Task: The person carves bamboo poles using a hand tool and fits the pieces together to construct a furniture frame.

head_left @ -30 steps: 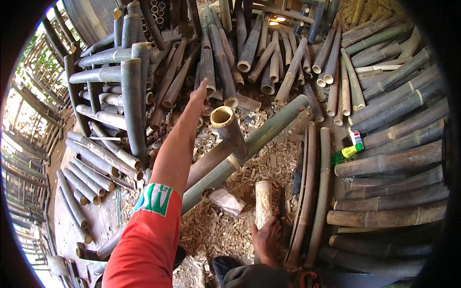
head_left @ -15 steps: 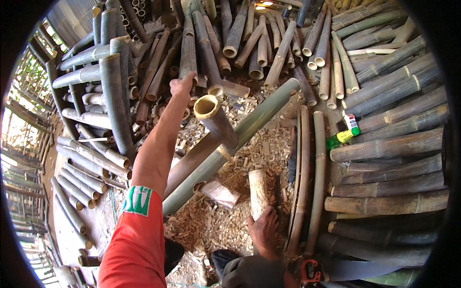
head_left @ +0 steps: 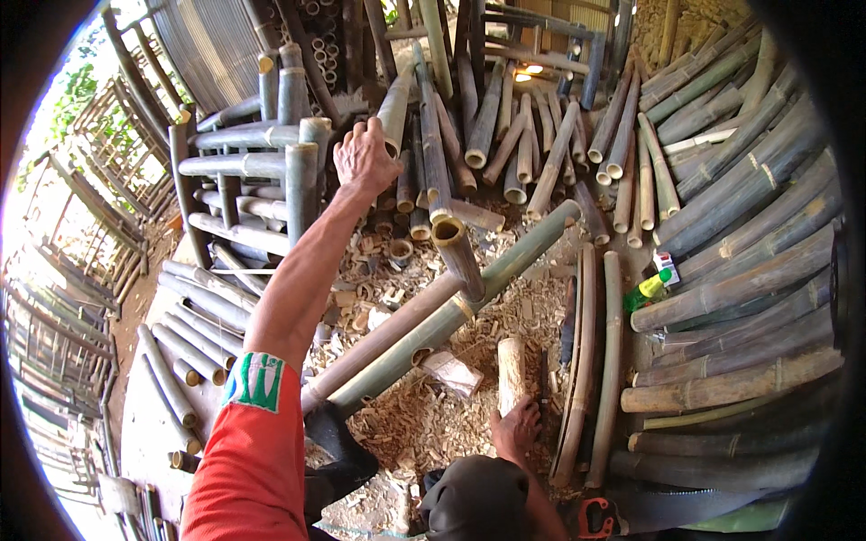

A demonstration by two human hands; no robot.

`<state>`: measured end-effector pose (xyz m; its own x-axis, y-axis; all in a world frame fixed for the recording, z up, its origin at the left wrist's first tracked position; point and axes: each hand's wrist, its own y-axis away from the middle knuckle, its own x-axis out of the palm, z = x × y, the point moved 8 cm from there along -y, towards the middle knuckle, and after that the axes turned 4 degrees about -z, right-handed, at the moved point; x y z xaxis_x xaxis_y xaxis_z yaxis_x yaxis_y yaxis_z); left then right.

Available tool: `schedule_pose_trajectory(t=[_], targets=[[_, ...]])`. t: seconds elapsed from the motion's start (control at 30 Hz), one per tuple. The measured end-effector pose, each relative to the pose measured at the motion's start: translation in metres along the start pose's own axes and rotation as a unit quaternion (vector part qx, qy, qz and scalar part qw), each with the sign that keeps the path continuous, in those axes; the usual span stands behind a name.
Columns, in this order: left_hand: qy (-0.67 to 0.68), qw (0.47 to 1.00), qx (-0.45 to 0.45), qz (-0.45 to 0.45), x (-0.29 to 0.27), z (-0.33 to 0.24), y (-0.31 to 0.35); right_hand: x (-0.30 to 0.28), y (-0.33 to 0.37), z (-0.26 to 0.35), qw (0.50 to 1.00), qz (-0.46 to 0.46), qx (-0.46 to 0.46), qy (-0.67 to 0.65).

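Note:
My left hand (head_left: 365, 162), at the end of my outstretched arm, is closed around the lower end of a grey-brown bamboo pole (head_left: 396, 106) leaning at the back. Low in the middle, my right hand (head_left: 517, 428) curls its fingers at the bottom end of a pale, rough-hewn wooden piece (head_left: 511, 370) that stands among the chips. Between the hands, a thick green bamboo pole (head_left: 419, 341) lies slantwise beside a brownish one (head_left: 383, 329). A short, hollow bamboo post (head_left: 460, 261) rises where they meet.
Bamboo poles (head_left: 740, 284) are stacked along the right, near a green bottle (head_left: 648, 288). A saw with a red handle (head_left: 595, 518) lies at the lower right. Split bamboo lengths (head_left: 609, 361) lie right of centre. A bamboo frame (head_left: 244, 167) stands left. Wood chips (head_left: 424, 442) cover the ground.
My view has tilted up, so the scene sits lower and further right. My left hand has raised the near end of the bamboo pole. The right hand stays at the pale wooden piece.

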<state>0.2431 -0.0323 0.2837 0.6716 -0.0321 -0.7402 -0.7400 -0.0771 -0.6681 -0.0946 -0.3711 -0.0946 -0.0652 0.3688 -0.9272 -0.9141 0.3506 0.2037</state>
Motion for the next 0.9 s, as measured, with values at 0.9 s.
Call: schedule_pose_trajectory(t=[0.9], targets=[[-0.018,0.946,0.320,0.033,-0.331,0.064,0.265,-0.029,-0.018,0.004,0.995,0.065,0.072,0.010]])
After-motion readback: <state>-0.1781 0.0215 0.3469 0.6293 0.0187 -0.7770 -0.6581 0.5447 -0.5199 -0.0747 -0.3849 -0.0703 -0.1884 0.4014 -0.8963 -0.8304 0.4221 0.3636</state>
